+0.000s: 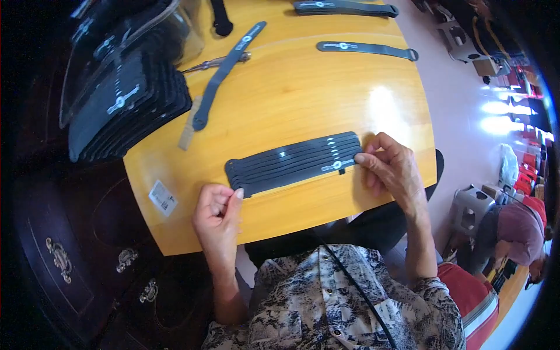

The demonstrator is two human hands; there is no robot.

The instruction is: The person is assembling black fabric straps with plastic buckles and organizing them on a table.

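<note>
A row of several overlapping dark grey straps (294, 162), each with a small silver fitting, lies flat near the front edge of a yellow wooden table (291, 99). My left hand (217, 213) has its fingers curled, with the thumb tip pressing the left end of the strap row. At the right end, my right hand (392, 169) pinches the nearest strap between thumb and fingertips, close to its silver fitting.
A big stack of the same straps (125, 105) sits at the table's left back, beside a clear plastic bag (175, 29). Single straps (224, 73) (366, 49) (344, 8) lie farther back. A dark cabinet (64, 256) stands to the left. Another person (516, 233) bends over at the right.
</note>
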